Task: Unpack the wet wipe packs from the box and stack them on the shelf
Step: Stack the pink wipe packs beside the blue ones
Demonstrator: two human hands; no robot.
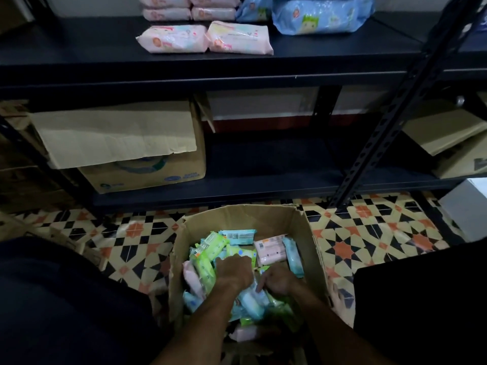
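An open cardboard box point(245, 219) stands on the tiled floor below me, filled with several green, blue and pink wet wipe packs. Both hands are down inside it. My left hand point(233, 268) reaches among the green packs point(208, 256), its fingers curled down into the pile; whether it holds one is hidden. My right hand point(276, 280) lies curled over the packs just right of it, near a pale blue pack point(253, 302). A pink pack point(270, 250) lies flat at the box's far right. On the black shelf point(105, 48) above, pink packs point(174, 38) and blue packs point(321, 17) are stacked.
A closed cardboard carton point(126, 143) fills the left of the lower shelf; the space to its right holds nothing. A slanted black metal upright point(395, 114) crosses at the right. More cartons point(453, 143) sit far right. My knees flank the box, and a bare foot point(336, 296) rests beside it.
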